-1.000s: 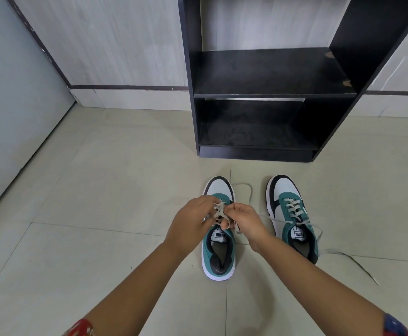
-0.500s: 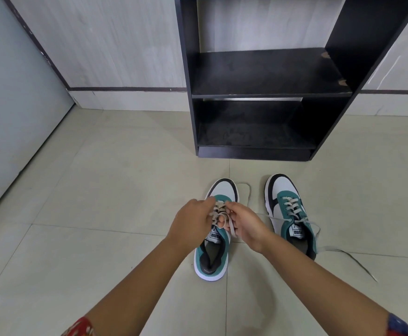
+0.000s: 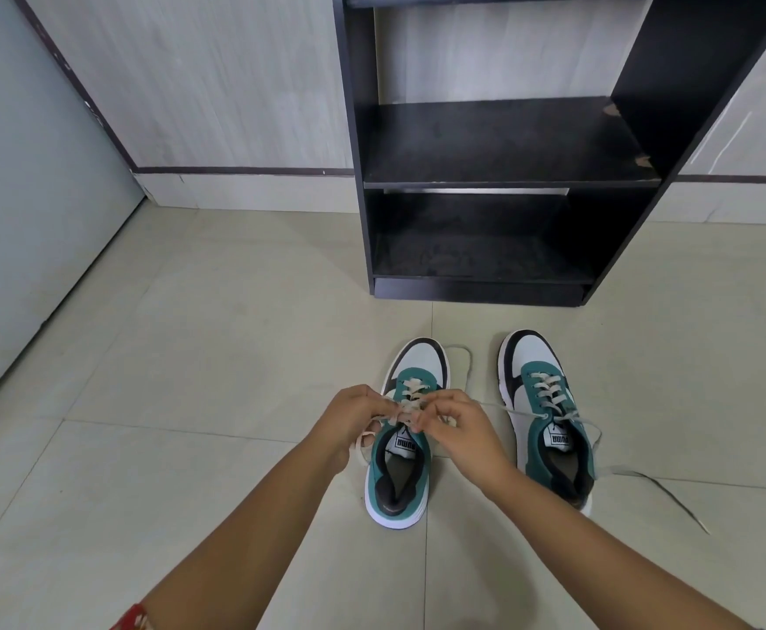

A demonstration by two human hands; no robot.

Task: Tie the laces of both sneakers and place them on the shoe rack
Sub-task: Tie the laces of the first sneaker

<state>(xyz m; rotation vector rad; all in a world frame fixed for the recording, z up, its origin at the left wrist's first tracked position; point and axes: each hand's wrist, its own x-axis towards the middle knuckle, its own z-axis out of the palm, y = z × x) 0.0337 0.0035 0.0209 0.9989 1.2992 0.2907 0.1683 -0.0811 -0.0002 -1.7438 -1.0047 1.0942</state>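
Observation:
Two green, white and black sneakers stand side by side on the tiled floor, toes toward the rack. Over the left sneaker (image 3: 401,466), my left hand (image 3: 354,413) and my right hand (image 3: 456,425) pinch its beige laces (image 3: 410,404) just above the tongue. A loop of lace hangs below my left hand and another strand curves past the toe. The right sneaker (image 3: 547,416) sits apart, its laces loose and trailing across the floor to the right. The black shoe rack (image 3: 508,147) stands straight ahead with its two visible shelves bare.
A pale wall with a dark trim strip runs behind the rack. A grey door or panel (image 3: 31,197) closes off the left side. Beige floor tiles (image 3: 217,356) spread between me and the rack.
The left sneaker has shifted slightly, its heel swinging left. My hands stay on its laces and have drawn a little apart, with a lace loop now showing under my left hand.

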